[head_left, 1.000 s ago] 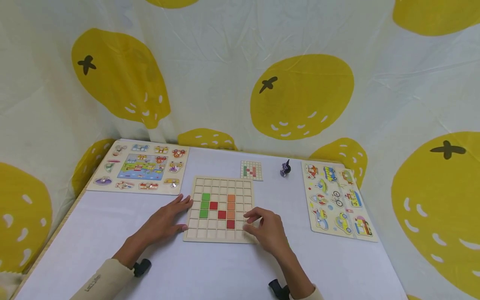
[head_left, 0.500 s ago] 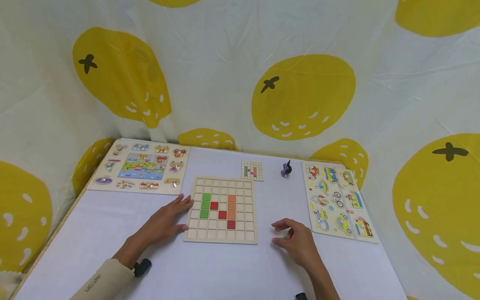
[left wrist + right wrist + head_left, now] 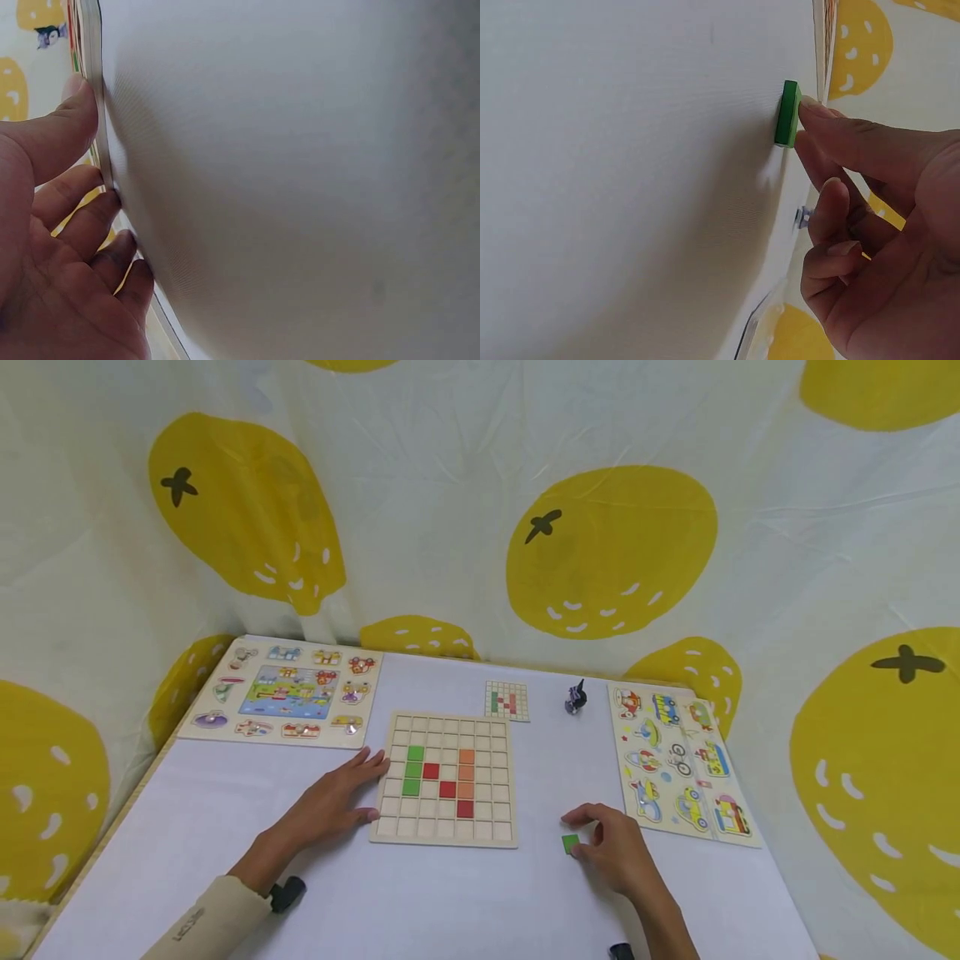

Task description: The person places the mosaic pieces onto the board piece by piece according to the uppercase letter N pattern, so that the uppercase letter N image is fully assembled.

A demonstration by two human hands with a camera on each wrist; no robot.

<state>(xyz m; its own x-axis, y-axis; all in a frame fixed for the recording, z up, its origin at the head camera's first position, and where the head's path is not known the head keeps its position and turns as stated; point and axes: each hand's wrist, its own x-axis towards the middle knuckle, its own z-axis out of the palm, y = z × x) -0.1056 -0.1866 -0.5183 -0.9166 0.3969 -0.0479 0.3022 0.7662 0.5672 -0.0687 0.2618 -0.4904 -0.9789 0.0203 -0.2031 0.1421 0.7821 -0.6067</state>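
A wooden grid board [image 3: 442, 831] lies on the white table, holding green tiles [image 3: 412, 770], red tiles [image 3: 447, 789] and orange tiles [image 3: 467, 772]. My left hand [image 3: 330, 810] rests against the board's left edge, its fingers fairly straight; the left wrist view shows the fingertips and thumb touching that edge. To the right of the board lies a loose green square tile [image 3: 571, 844]. The thumb of my right hand [image 3: 611, 847] touches this tile, while the index finger arches apart from it in the head view. From the right wrist, the green tile [image 3: 787, 114] shows at the thumb tip.
A small pattern card [image 3: 507, 701] lies behind the board, with a dark figurine [image 3: 576, 697] to its right. One picture puzzle board [image 3: 262, 735] is at the back left, and a vehicle puzzle board [image 3: 660, 777] lies at the right. A fruit-print curtain [image 3: 442, 527] hangs behind.
My right hand has moved right, from over the board's right edge to the loose green tile, which has come into plain view. My left hand has stayed at the board's left edge.
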